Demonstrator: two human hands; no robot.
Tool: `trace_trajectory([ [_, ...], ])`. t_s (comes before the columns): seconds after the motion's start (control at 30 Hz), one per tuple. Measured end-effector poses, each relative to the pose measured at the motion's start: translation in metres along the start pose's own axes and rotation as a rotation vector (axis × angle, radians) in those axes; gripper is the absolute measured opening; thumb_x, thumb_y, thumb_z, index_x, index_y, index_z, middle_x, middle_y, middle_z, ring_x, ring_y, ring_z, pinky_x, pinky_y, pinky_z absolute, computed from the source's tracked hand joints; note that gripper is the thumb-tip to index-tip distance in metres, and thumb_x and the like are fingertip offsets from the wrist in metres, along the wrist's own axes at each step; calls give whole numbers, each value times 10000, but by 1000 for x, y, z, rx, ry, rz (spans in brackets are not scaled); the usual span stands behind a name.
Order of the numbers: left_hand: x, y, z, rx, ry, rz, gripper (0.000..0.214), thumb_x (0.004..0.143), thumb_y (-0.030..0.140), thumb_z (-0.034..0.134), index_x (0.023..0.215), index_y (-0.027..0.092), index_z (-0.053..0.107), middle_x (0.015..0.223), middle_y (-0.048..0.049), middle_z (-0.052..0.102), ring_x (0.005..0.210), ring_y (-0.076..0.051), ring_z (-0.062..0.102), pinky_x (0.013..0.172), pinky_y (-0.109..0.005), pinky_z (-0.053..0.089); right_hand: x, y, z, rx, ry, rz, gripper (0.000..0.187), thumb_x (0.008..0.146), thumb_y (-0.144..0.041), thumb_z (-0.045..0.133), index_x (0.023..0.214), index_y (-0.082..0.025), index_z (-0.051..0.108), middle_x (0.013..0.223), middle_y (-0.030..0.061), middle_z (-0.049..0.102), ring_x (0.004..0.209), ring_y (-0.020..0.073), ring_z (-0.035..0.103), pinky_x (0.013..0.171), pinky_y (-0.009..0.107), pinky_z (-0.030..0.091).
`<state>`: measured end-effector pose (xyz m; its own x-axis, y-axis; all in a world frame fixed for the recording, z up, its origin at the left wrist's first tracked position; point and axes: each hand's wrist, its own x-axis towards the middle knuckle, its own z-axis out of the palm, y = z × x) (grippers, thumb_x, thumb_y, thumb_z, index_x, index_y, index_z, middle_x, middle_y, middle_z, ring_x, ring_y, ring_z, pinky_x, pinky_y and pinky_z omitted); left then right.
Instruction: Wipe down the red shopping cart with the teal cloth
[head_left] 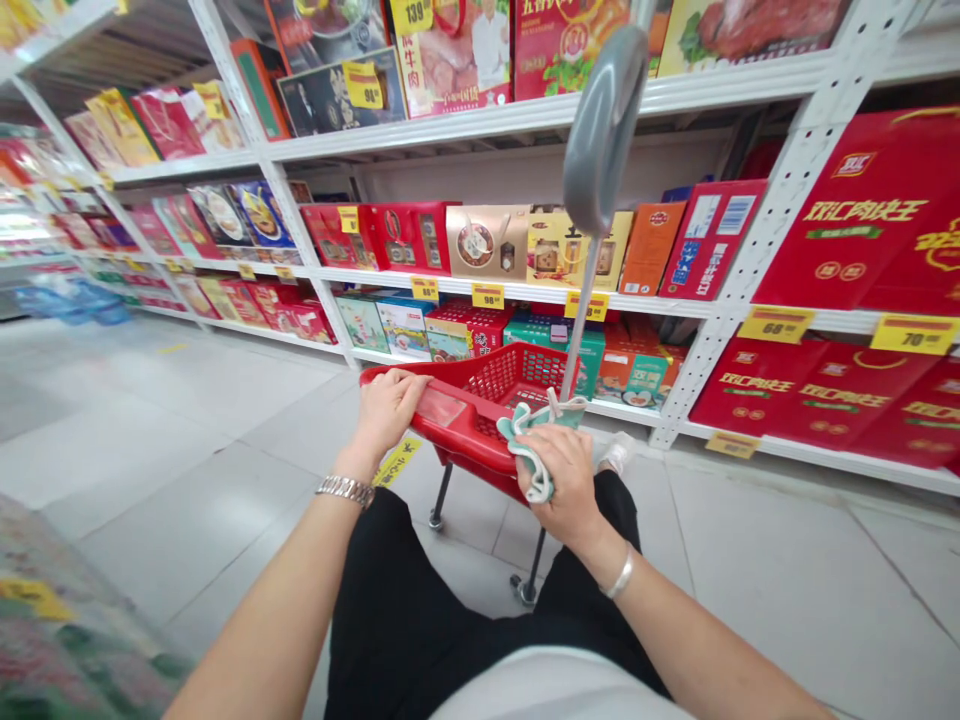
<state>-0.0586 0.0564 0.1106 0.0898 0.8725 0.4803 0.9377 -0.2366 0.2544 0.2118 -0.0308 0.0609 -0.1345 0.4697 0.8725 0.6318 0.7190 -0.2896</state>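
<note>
A small red plastic shopping cart [480,432] stands in front of my legs, with perforated basket walls and dark legs on castors. My left hand [390,408] is closed over the left end of its near edge, fingers curled on top. At the right end, my right hand [561,475] grips a folded green cloth [534,415] with white edging, pressed against the cart. What the fingers underneath touch is hidden. From near that corner a thin metal pole [581,320] rises, bearing a grey plastic loop [600,130] higher up.
White metal shelving [330,310] packed with boxed goods runs along the far side, close to the cart. Red gift boxes [847,215] fill the right bay. Pale floor tiles [225,470] stretch to the left. A blurred display [67,620] sits at lower left.
</note>
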Motion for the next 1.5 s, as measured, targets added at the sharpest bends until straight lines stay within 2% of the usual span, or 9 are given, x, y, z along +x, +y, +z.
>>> trace_trajectory([
  [0.37, -6, 49, 3, 17, 11, -120, 564, 1016, 432, 254, 1045, 224, 777, 1093, -113, 708, 1060, -296, 617, 927, -467, 425, 12, 56, -16, -71, 24, 163, 187, 969, -322, 525, 980, -234, 689, 994, 63, 734, 982, 251, 647, 893, 403, 388],
  [0.53, -19, 79, 5, 81, 87, -180, 586, 1022, 477, 246, 1071, 225, 774, 1076, -143, 709, 1007, -318, 628, 897, -483, 449, 18, 42, -5, -268, -15, 86, 182, 946, -308, 562, 1061, -264, 696, 1040, 76, 729, 1010, 275, 591, 987, 462, 308],
  [0.67, -40, 95, -3, 72, 92, -181, 577, 1023, 482, 251, 1244, 206, 706, 1116, -160, 714, 1012, -320, 638, 900, -475, 467, 18, 37, 3, -279, 0, 69, 202, 925, -296, 568, 1078, -272, 697, 1044, 78, 724, 992, 277, 587, 1011, 483, 287],
  [0.83, -55, 85, -23, -150, 6, -34, 569, 1025, 486, 250, 1227, 206, 703, 1217, -99, 731, 1105, -254, 661, 1001, -392, 481, 25, 70, -6, -172, -54, 56, 197, 954, -320, 539, 972, -236, 717, 941, 69, 725, 928, 249, 599, 973, 437, 321],
  [0.97, -54, 58, -29, -189, -8, -117, 550, 1008, 499, 279, 1150, 219, 730, 1178, -76, 756, 1129, -245, 671, 1007, -375, 502, 36, 108, -11, -111, -82, 14, 219, 963, -357, 539, 927, -235, 717, 925, 52, 735, 911, 226, 622, 965, 404, 354],
  [1.07, -57, 50, -25, -156, -77, -139, 519, 1004, 487, 310, 1281, 236, 670, 1264, -78, 724, 1203, -261, 642, 1070, -427, 464, 43, 120, -6, -98, -77, 68, 244, 969, -378, 523, 937, -237, 719, 974, 56, 751, 979, 239, 642, 1005, 419, 362],
  [1.27, -74, 84, -14, -355, -71, -22, 664, 1025, 545, 172, 1573, 198, 310, 1450, -127, 590, 1351, -246, 535, 1155, -474, 380, 39, 82, 11, 12, -39, 111, 271, 965, -403, 531, 1071, -246, 725, 1153, 88, 741, 1124, 265, 641, 1064, 463, 376],
  [1.4, -83, 119, -8, -528, -129, 45, 787, 971, 685, 97, 1613, 234, 163, 1612, -108, 388, 1492, -244, 352, 1238, -495, 247, 33, 33, 8, 88, -161, 48, 241, 957, -366, 533, 1071, -285, 730, 1140, 52, 743, 1120, 246, 638, 1124, 462, 320],
  [1.5, -87, 139, 1, -742, -140, 106, 815, 943, 728, 85, 1619, 272, 98, 1653, -79, 309, 1512, -227, 310, 1243, -443, 268, 30, 12, -4, 127, -262, -6, 233, 959, -327, 510, 1033, -288, 727, 1055, 35, 751, 1026, 225, 653, 1108, 444, 324],
])
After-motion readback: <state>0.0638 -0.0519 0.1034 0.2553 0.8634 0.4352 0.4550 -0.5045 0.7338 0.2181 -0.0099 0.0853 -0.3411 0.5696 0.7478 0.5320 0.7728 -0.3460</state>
